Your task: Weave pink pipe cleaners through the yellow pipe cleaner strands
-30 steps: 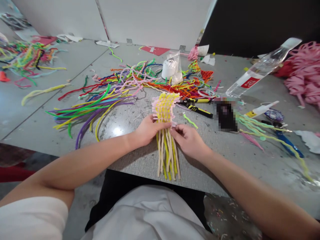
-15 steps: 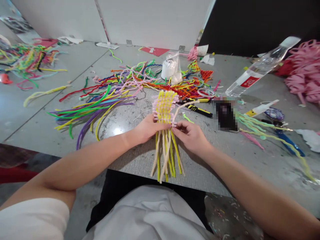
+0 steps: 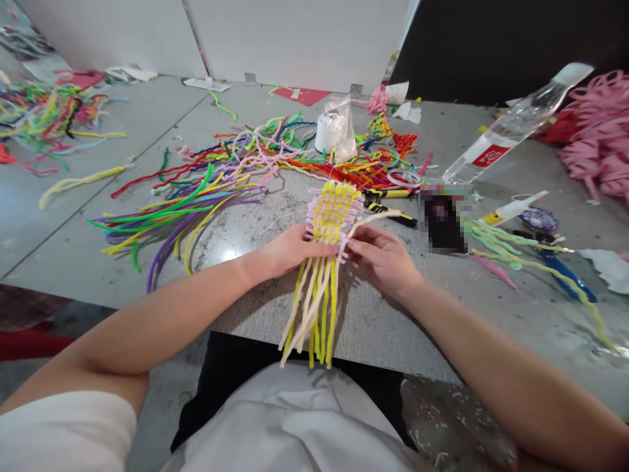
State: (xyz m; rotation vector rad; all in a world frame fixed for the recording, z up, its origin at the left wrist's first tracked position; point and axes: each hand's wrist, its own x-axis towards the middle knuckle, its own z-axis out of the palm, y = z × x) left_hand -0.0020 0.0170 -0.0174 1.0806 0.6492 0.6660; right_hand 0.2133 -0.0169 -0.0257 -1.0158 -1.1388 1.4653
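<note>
Between my hands is a woven strip of fuzzy cords (image 3: 330,213), with yellow and cream lengths crossed by pale pink ones. Its loose yellow and cream ends (image 3: 314,314) hang toward the table's front edge. My left hand (image 3: 289,252) is closed on the strip's left side, thumb laid across the lower rows. On the other side, my right hand (image 3: 386,259) has its thumb and fingers at the lower right edge, pinching there; the fingertips are partly hidden. One cream cord (image 3: 376,216) sticks out to the right above my right hand.
Loose coloured cords (image 3: 181,210) lie left and behind. A white spool in a plastic bag (image 3: 337,131), yellow-black cutters (image 3: 393,206), a blurred dark object (image 3: 445,223), a leaning clear bottle (image 3: 515,128) and a glue tube (image 3: 514,208) are on the grey table. Pink cord (image 3: 602,141) is heaped at right.
The woven strip has tilted, its top to the right and its loose ends swinging left. My right hand has shifted slightly right, and its fingers have moved at the edge.
</note>
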